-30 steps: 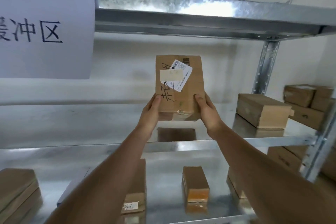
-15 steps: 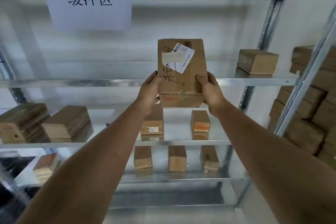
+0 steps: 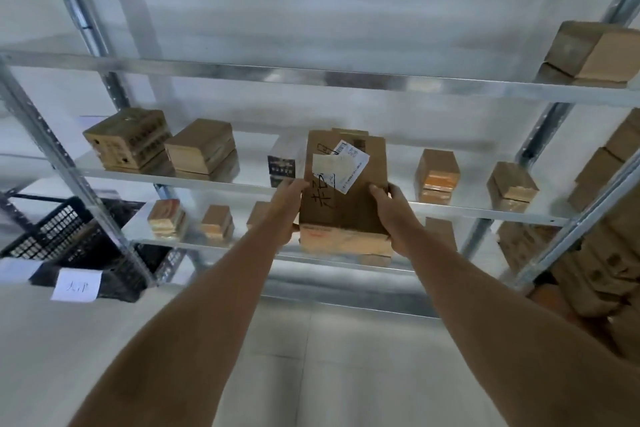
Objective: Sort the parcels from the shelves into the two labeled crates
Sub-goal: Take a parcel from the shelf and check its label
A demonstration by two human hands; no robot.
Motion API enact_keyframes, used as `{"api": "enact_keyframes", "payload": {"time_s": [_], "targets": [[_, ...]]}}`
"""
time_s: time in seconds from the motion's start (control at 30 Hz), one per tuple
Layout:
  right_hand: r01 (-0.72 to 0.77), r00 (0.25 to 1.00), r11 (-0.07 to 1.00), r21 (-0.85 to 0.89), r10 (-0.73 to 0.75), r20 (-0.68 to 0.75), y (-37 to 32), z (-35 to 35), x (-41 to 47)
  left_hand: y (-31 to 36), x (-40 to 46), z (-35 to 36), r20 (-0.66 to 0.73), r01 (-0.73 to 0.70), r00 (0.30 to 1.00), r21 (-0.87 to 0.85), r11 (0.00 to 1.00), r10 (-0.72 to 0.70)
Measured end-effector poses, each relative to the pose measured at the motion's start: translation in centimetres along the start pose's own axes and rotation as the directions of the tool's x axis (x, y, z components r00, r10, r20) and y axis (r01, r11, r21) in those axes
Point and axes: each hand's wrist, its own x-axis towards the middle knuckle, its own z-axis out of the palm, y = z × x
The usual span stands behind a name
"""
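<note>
The left hand [image 3: 285, 210] and the right hand [image 3: 394, 215] grip the brown cardboard parcel with a white label [image 3: 343, 198] by its 2 sides, in air before the grey metal shelves [image 3: 311, 78]; the black plastic crate [image 3: 69, 239] stands lower left.

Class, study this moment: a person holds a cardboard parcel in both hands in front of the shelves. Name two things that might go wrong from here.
1. The left hand and right hand hold only the parcel by its lower edges, so the grip might slip and the parcel tip.
2. The crate label on the black crate is blurred here; misreading it could send the parcel to the wrong crate.
</note>
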Motion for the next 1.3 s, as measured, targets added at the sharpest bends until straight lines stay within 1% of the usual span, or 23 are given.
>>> {"api": "enact_keyframes", "payload": {"time_s": [0.1, 0.27, 0.47, 0.57, 0.73, 0.9, 1.0, 1.1, 1.3], "targets": [[-0.032, 0.999, 0.999, 0.001, 0.032, 0.012, 1.9, 4.5, 0.6, -2.3, 1.7, -4.9, -0.028, 0.056, 0.998, 0.016, 0.998, -0.056], [-0.101, 0.994, 0.995, 0.0, 0.101, 0.049, 3.1, 13.7, 1.6, -4.5, 3.9, -13.9, -0.044, 0.105, 0.993, -0.024, 0.994, -0.105], [-0.114, 0.992, 0.993, -0.025, 0.115, 0.053, 2.9, 25.0, 2.6, -4.6, 6.5, -24.5, -0.09, 0.14, 0.986, -0.051, 0.989, -0.144], [-0.12, 0.992, 0.992, -0.04, 0.122, 0.037, 2.4, 29.9, 3.1, -4.4, 7.5, -29.1, -0.111, 0.131, 0.985, -0.039, 0.991, -0.135], [-0.161, 0.981, 0.984, -0.081, 0.169, 0.097, 2.4, 36.9, 3.8, -4.5, 8.8, -35.9, -0.212, 0.154, 0.964, -0.037, 0.987, -0.159], [-0.181, 0.971, 0.978, -0.099, 0.194, 0.141, 3.1, 44.3, 5.9, -5.6, 10.7, -42.5, -0.245, 0.189, 0.947, -0.094, 0.977, -0.207], [-0.236, 0.956, 0.967, -0.093, 0.248, 0.156, 3.9, 48.6, 7.9, -6.0, 13.3, -46.5, -0.246, 0.232, 0.937, -0.092, 0.968, -0.248], [-0.281, 0.948, 0.957, -0.067, 0.288, 0.137, 4.2, 52.5, 10.4, -5.7, 16.9, -49.9, -0.239, 0.263, 0.933, -0.062, 0.963, -0.27], [-0.328, 0.941, 0.941, -0.085, 0.333, 0.06, 3.9, 59.5, 13.6, -4.5, 22.0, -55.9, -0.204, 0.323, 0.923, -0.056, 0.945, -0.328]]}}
